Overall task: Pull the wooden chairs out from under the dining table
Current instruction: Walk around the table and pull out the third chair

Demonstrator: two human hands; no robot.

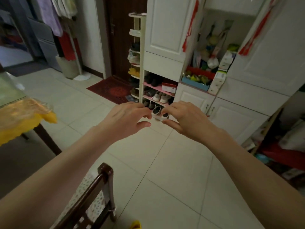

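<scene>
Both hands, left hand [127, 117] and right hand [183, 119], are hovering open and empty over the floor, gripping nothing, while the wooden chair [99, 192] is sitting below the left forearm, beside the counter [24, 119], probably awaiting its pull.

Home entryway-dining room: shoe rack [137, 63], doormat [110, 90], hanging clothes [54, 15], tablecloth-covered dining table [19, 119].

No legible text, label, brand or number in the head view. Printing on the cartons [219, 78] beside the cabinet is too blurred to read.
</scene>
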